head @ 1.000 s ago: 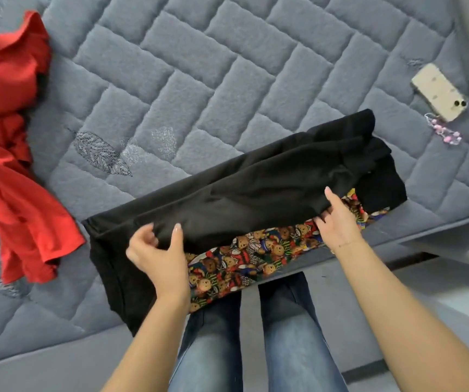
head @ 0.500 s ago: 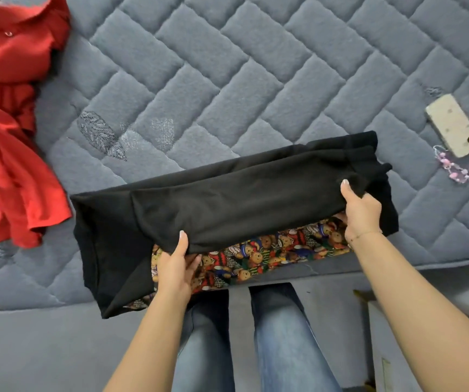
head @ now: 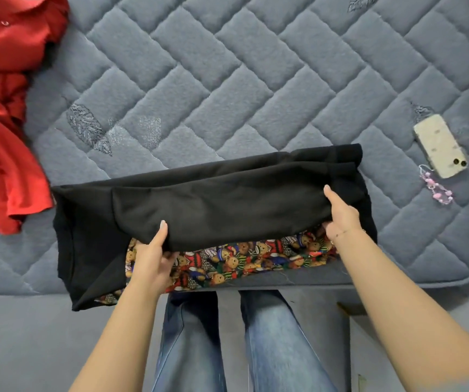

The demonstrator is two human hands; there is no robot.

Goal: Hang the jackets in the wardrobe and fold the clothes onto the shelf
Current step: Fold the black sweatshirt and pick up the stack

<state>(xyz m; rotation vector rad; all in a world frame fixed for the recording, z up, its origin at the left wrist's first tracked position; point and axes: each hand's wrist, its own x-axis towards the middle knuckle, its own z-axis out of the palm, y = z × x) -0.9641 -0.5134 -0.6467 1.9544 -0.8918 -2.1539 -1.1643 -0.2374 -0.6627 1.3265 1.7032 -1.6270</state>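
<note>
A black garment (head: 213, 205) with a teddy-bear print lining (head: 255, 257) lies half folded at the near edge of the grey quilted mattress (head: 227, 80). My left hand (head: 154, 261) grips the folded black edge near its left part, thumb on top and fingers underneath. At the right end my right hand (head: 340, 216) pinches the same edge, thumb up on the cloth. A red garment (head: 1, 108) lies crumpled on the mattress at the far left, apart from both hands.
A phone (head: 439, 145) in a pale case with a pink bead strap (head: 436, 188) lies on the mattress at the right. My legs in blue jeans (head: 227, 340) stand against the bed's near edge. A pale box corner (head: 369, 349) sits at my lower right.
Both hands have carried the black edge further up the mattress, laying the fold over the printed lining. The view has shifted so the garment sits lower and more level.
</note>
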